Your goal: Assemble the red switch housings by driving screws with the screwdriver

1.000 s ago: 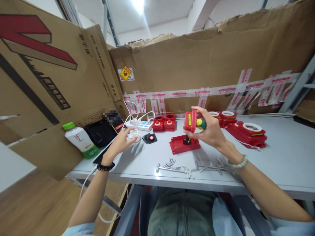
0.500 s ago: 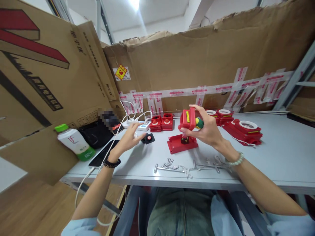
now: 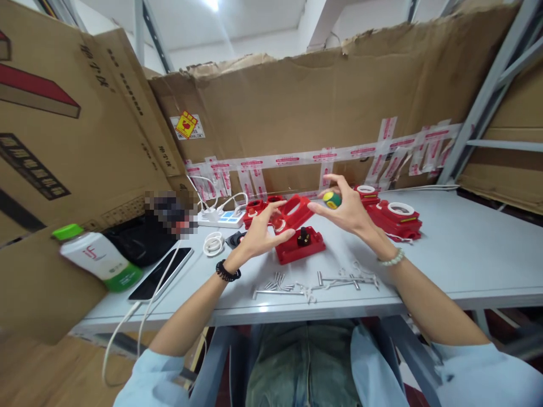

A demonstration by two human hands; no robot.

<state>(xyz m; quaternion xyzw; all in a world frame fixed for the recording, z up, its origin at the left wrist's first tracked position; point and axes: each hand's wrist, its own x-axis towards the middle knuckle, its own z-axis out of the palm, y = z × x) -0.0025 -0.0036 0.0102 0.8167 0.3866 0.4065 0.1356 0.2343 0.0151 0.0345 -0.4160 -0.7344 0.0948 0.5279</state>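
Note:
My left hand (image 3: 259, 237) grips a red plastic cover (image 3: 293, 209) tilted above the table, fingers closed on its lower edge. My right hand (image 3: 347, 210) holds a stubby screwdriver with a green and yellow handle (image 3: 332, 199) just right of the cover. Below both hands a red base plate (image 3: 300, 247) with a dark part in its middle lies on the grey table (image 3: 458, 254). Several long metal screws (image 3: 314, 281) lie scattered near the front edge.
More red housings (image 3: 396, 217) sit at the back right, two red button units (image 3: 257, 207) by a white power strip (image 3: 220, 216). At the left are a phone (image 3: 161, 273), a coiled white cable (image 3: 213, 244), a green-capped bottle (image 3: 95, 257) and a black bag (image 3: 136, 240). Cardboard walls (image 3: 297, 107) surround the table.
My left hand moved right from the coiled cable and took hold of the red cover. My right hand let the cover go and keeps only the screwdriver. The view shifted right.

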